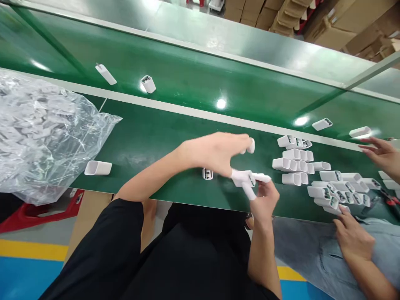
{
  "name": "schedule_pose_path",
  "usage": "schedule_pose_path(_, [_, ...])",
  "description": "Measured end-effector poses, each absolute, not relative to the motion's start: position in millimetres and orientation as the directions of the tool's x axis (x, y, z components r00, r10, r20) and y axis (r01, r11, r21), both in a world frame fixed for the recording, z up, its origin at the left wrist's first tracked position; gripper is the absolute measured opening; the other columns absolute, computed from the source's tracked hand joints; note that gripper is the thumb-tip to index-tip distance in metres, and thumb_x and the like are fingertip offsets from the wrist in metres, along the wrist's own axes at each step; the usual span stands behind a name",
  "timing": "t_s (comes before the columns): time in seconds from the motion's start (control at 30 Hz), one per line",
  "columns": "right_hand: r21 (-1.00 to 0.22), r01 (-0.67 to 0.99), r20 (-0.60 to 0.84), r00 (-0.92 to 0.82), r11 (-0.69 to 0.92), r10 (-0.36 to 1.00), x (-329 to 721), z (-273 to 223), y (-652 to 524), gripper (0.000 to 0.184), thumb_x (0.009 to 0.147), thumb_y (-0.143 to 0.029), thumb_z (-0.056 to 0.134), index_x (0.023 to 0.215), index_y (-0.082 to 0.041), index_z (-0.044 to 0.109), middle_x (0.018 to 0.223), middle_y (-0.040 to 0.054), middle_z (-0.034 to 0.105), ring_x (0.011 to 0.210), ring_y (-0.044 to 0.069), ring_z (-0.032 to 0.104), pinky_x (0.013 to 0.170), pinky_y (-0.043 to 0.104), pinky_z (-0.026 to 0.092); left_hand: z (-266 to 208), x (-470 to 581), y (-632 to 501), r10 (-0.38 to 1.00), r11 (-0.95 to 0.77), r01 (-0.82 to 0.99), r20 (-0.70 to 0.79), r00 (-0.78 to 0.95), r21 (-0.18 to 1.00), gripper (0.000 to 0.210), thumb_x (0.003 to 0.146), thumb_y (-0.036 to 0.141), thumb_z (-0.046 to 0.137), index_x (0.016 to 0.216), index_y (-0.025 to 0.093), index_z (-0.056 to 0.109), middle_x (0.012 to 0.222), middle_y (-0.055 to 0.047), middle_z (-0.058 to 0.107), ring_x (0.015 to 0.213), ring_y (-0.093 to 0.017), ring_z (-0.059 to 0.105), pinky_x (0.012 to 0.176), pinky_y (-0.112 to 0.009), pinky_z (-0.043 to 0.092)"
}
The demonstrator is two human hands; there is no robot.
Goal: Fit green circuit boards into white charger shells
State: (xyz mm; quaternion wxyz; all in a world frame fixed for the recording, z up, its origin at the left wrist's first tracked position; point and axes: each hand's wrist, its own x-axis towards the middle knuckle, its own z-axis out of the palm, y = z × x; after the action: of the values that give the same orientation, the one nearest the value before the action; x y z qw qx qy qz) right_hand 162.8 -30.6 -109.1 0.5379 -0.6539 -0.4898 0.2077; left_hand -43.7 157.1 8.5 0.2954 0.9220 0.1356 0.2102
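Observation:
A white plastic housing [245,178] with something dark at its open end is pinched between the white-covered thumb and finger of my right hand [264,202], low over the green table [175,125]. My left hand [215,152] reaches in from the left with thumb and fingers spread apart; white covers show on its fingertips. Its thumb is at the held housing's left end, and I cannot tell whether it presses there. Below my left wrist, another white housing [208,173] has its open end facing me, with a circuit board inside. Motion blurs the fingertips.
At left lies a clear plastic bag [40,133] full of white parts, beside a lone housing [98,168]. Several housings [293,164] stand in rows at right, where a co-worker's hands [356,235] work. A raised ledge [187,109] crosses behind, with more housings [148,83] beyond it.

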Motion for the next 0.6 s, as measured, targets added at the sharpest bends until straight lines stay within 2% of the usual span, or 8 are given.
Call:
schedule_pose_path(0.07, [-0.927,0.369,0.284,0.56,0.073,0.778,163,-105,-32,0.033,0.087,-0.045,0.096,0.107,-0.026,0.076,0.098,0.0026,0.076,0.087,0.023,0.073,0.081,0.038,0.06,7,-31,134,0.307,-0.87,0.136,0.305,0.902,0.473,0.046,0.091,0.046,0.095,0.118,0.024,0.065,0.108,-0.007,0.075,0.085,-0.025,0.076,0.069,-0.041,0.056])
schedule_pose_path(0.13, [-0.93,0.363,0.293,0.629,0.061,0.72,158,-99,-31,0.034,0.089,-0.047,0.094,0.106,-0.025,0.073,0.097,0.0027,0.073,0.086,0.022,0.072,0.079,0.037,0.06,0,-17,117,0.266,-0.922,0.141,0.323,0.908,0.361,0.031,0.094,0.029,0.088,0.113,0.022,0.065,0.105,-0.008,0.075,0.085,-0.026,0.076,0.07,-0.042,0.054])
schedule_pose_path(0.2, [-0.904,0.425,0.34,0.642,0.05,0.687,151,-91,-29,0.032,0.092,-0.046,0.09,0.108,-0.025,0.072,0.099,0.0033,0.072,0.089,0.023,0.071,0.081,0.038,0.06,-9,-6,108,0.248,-0.938,0.138,0.336,0.909,0.318,0.021,0.096,0.017,0.08,0.108,0.02,0.063,0.098,-0.006,0.074,0.078,-0.024,0.075,0.068,-0.041,0.052])
schedule_pose_path(0.27, [-0.846,0.529,0.432,0.605,0.068,0.668,147,-81,-28,0.026,0.097,-0.043,0.085,0.11,-0.027,0.07,0.101,0.0036,0.07,0.09,0.024,0.068,0.085,0.041,0.058,-16,0,106,0.236,-0.936,0.114,0.354,0.905,0.333,0.016,0.1,0.02,0.077,0.104,0.021,0.062,0.094,-0.004,0.072,0.072,-0.022,0.071,0.065,-0.04,0.051])
schedule_pose_path(0.37, [-0.733,0.669,0.54,0.466,0.12,0.701,153,-67,-34,0.012,0.104,-0.034,0.077,0.107,-0.029,0.066,0.098,0.0026,0.065,0.089,0.025,0.062,0.086,0.043,0.053,-22,0,112,0.214,-0.944,0.084,0.396,0.893,0.32,0.015,0.106,0.029,0.074,0.103,0.022,0.06,0.098,-0.005,0.072,0.076,-0.022,0.071,0.064,-0.039,0.051])
schedule_pose_path(0.47, [-0.693,0.715,0.458,0.337,0.094,0.822,163,-54,-43,0.011,0.109,-0.028,0.069,0.1,-0.029,0.062,0.095,0.0024,0.062,0.089,0.025,0.059,0.083,0.043,0.049,-23,-2,117,0.191,-0.964,0.099,0.387,0.902,0.247,0.009,0.105,0.022,0.071,0.107,0.022,0.062,0.107,-0.008,0.074,0.087,-0.024,0.071,0.06,-0.038,0.046])
schedule_pose_path(0.6, [-0.786,0.617,0.258,0.302,0.018,0.918,168,-44,-46,0.017,0.114,-0.03,0.06,0.098,-0.028,0.057,0.094,0.0013,0.057,0.085,0.022,0.054,0.079,0.039,0.047,-23,-2,119,0.144,-0.979,0.08,0.358,0.923,0.187,0.013,0.103,0.015,0.071,0.111,0.021,0.063,0.111,-0.009,0.074,0.09,-0.024,0.071,0.062,-0.038,0.048])
